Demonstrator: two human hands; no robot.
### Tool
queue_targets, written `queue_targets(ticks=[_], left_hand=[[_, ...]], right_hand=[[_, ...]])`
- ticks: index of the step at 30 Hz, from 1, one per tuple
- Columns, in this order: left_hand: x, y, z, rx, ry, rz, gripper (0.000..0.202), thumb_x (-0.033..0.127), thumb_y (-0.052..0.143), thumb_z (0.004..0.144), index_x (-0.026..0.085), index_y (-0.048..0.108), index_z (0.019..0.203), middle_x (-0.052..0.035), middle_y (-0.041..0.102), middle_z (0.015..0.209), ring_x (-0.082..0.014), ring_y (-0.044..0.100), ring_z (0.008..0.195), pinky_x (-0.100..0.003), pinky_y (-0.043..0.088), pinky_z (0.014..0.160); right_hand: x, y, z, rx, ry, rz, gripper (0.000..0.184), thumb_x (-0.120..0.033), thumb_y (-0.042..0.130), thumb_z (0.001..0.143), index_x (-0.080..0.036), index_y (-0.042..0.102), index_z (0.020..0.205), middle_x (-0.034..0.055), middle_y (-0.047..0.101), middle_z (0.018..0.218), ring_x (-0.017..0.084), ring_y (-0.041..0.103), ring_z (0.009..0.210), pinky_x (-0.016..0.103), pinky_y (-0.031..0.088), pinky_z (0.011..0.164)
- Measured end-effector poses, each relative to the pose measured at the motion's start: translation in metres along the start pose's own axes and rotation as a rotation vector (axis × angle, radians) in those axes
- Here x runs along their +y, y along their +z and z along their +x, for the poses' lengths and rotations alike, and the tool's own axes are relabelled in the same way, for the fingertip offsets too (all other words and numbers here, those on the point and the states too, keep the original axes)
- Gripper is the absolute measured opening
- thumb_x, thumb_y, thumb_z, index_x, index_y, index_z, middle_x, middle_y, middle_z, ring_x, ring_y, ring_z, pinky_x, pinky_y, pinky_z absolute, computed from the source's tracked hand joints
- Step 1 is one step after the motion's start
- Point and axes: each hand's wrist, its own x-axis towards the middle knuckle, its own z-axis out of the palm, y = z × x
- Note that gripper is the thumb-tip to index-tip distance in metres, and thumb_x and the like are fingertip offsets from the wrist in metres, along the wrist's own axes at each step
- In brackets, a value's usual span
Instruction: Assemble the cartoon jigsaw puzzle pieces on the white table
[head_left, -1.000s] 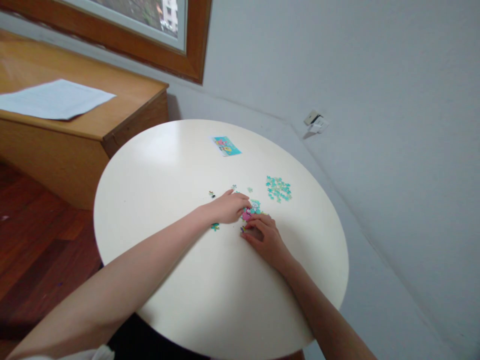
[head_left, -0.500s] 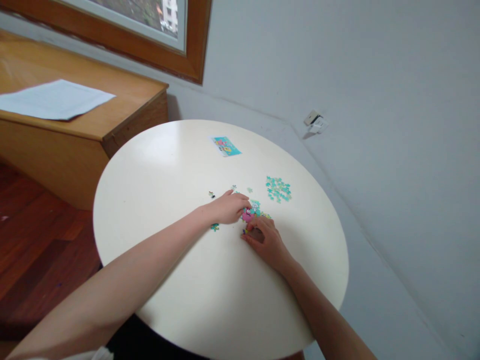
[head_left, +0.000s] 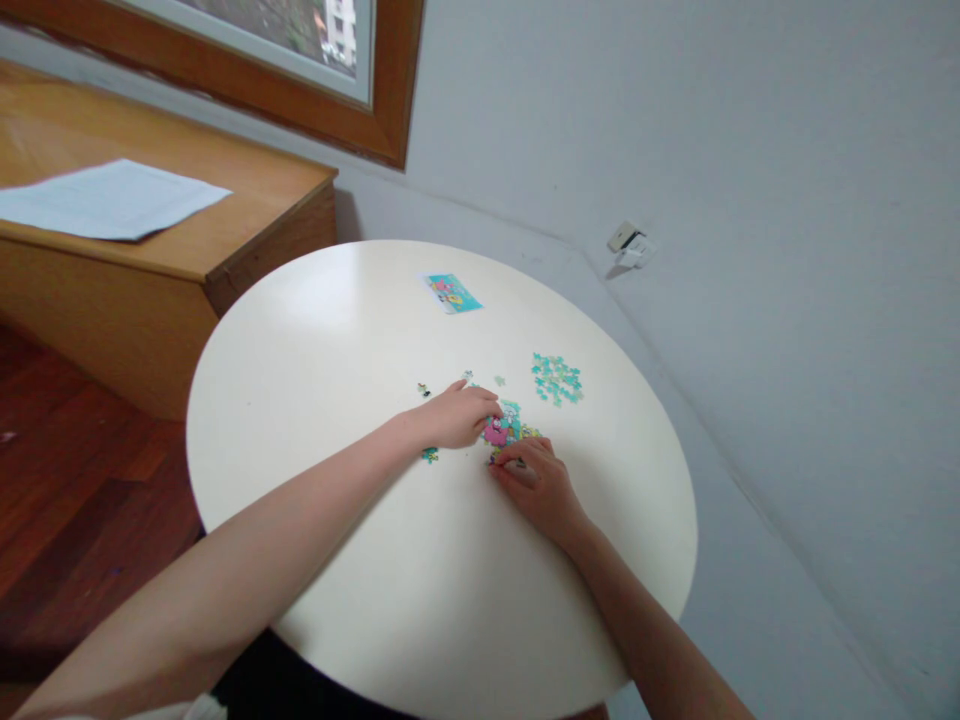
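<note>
A partly joined jigsaw puzzle (head_left: pixel 496 432), with a pink figure and teal and yellow parts, lies between my hands. My left hand (head_left: pixel 461 416) rests palm down at its left edge, the fingers stretched over to touch it. At the near edge of the puzzle, my right hand (head_left: pixel 541 490) has thumb and forefinger pinched on a small puzzle piece, mostly hidden by the fingers. Loose pieces lie around my left hand: a dark-and-white piece (head_left: pixel 424 390) beyond the wrist and a teal piece (head_left: pixel 429 455) on its near side.
A heap of teal puzzle pieces (head_left: pixel 556 379) lies to the right on the round white table (head_left: pixel 360 600). Farther back is a picture card (head_left: pixel 453 293). A wooden bench (head_left: pixel 277 190) with a paper sheet (head_left: pixel 112 198) stands at the left; a wall borders the right.
My right hand has shifted slightly to the right along the puzzle's near edge, its fingers still pinched. More of the pink figure shows. My left hand has stayed in place.
</note>
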Motion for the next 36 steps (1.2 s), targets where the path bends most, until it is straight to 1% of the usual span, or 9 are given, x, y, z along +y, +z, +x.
queue_targets(ticks=[2, 5, 7, 11, 16, 21, 25, 28, 36], left_hand=[[0.0001, 0.0, 0.0001, -0.001, -0.001, 0.002, 0.035, 0.015, 0.038, 0.083, 0.022, 0.057, 0.112, -0.0087, 0.052, 0.131, -0.0196, 0.044, 0.124, -0.046, 0.029, 0.105], [0.0002, -0.0001, 0.0001, -0.007, -0.001, 0.002, 0.036, 0.015, 0.038, 0.083, 0.023, 0.056, 0.113, -0.0086, 0.051, 0.131, -0.0195, 0.044, 0.124, -0.047, 0.028, 0.106], [0.0004, -0.0002, 0.0001, -0.011, -0.002, 0.003, 0.036, 0.016, 0.037, 0.084, 0.023, 0.056, 0.113, -0.0084, 0.051, 0.131, -0.0194, 0.044, 0.124, -0.047, 0.028, 0.106], [0.0011, -0.001, 0.0003, -0.012, -0.003, 0.007, 0.035, 0.016, 0.037, 0.084, 0.023, 0.057, 0.112, -0.008, 0.051, 0.131, -0.0196, 0.044, 0.124, -0.047, 0.028, 0.106], [0.0013, -0.0012, 0.0006, -0.017, -0.002, 0.017, 0.035, 0.015, 0.038, 0.084, 0.022, 0.056, 0.113, -0.0083, 0.051, 0.132, -0.0197, 0.044, 0.124, -0.047, 0.029, 0.105], [0.0001, 0.0006, 0.0006, -0.007, 0.004, 0.013, 0.035, 0.017, 0.038, 0.085, 0.023, 0.056, 0.113, -0.0079, 0.051, 0.131, -0.0192, 0.044, 0.124, -0.048, 0.028, 0.106], [-0.0002, 0.0013, 0.0003, -0.007, -0.003, 0.007, 0.035, 0.017, 0.037, 0.085, 0.024, 0.056, 0.114, -0.0074, 0.051, 0.131, -0.0189, 0.044, 0.124, -0.049, 0.027, 0.106], [0.0003, 0.0011, 0.0004, -0.009, -0.004, 0.009, 0.035, 0.017, 0.038, 0.084, 0.023, 0.056, 0.114, -0.0076, 0.051, 0.132, -0.019, 0.044, 0.124, -0.049, 0.027, 0.106], [0.0002, 0.0002, 0.0007, -0.011, -0.002, 0.016, 0.035, 0.017, 0.038, 0.084, 0.023, 0.056, 0.113, -0.0079, 0.051, 0.131, -0.0192, 0.044, 0.124, -0.048, 0.028, 0.106]], right_hand=[[0.0005, -0.0001, -0.0004, 0.061, 0.054, 0.004, 0.003, -0.021, 0.06, 0.078, -0.023, 0.06, 0.08, -0.0004, 0.067, 0.072, 0.016, 0.062, 0.07, 0.032, 0.046, 0.073], [0.0027, 0.0005, -0.0013, 0.129, 0.127, 0.007, 0.013, -0.023, 0.06, 0.078, -0.023, 0.061, 0.092, 0.0006, 0.069, 0.079, 0.015, 0.062, 0.069, 0.032, 0.048, 0.072], [0.0048, 0.0012, -0.0017, 0.145, 0.15, 0.005, 0.015, -0.024, 0.06, 0.078, -0.023, 0.062, 0.093, 0.0012, 0.069, 0.081, 0.016, 0.063, 0.069, 0.033, 0.049, 0.072], [0.0084, 0.0013, -0.0014, 0.148, 0.164, 0.008, 0.011, -0.024, 0.058, 0.08, -0.024, 0.065, 0.088, 0.0018, 0.07, 0.08, 0.017, 0.063, 0.073, 0.034, 0.049, 0.074], [0.0081, 0.0, 0.0004, 0.098, 0.122, 0.045, 0.016, -0.022, 0.052, 0.084, -0.026, 0.067, 0.088, 0.001, 0.071, 0.081, 0.016, 0.063, 0.076, 0.033, 0.048, 0.075], [0.006, 0.0004, -0.0001, 0.087, 0.189, 0.04, 0.017, -0.026, 0.056, 0.082, -0.025, 0.065, 0.097, 0.0018, 0.071, 0.086, 0.016, 0.063, 0.075, 0.032, 0.049, 0.074], [0.0062, 0.001, 0.0004, 0.044, 0.144, 0.025, 0.012, -0.028, 0.057, 0.083, -0.025, 0.066, 0.089, 0.0012, 0.07, 0.081, 0.017, 0.063, 0.075, 0.032, 0.047, 0.073], [0.0069, 0.0014, 0.0018, 0.024, 0.101, -0.009, 0.01, -0.026, 0.057, 0.083, -0.025, 0.066, 0.088, 0.0006, 0.07, 0.079, 0.017, 0.062, 0.074, 0.032, 0.046, 0.072], [0.0066, 0.0038, 0.0035, 0.041, 0.016, -0.108, 0.012, -0.021, 0.057, 0.083, -0.025, 0.064, 0.092, 0.002, 0.07, 0.086, 0.018, 0.061, 0.082, 0.034, 0.043, 0.076]])
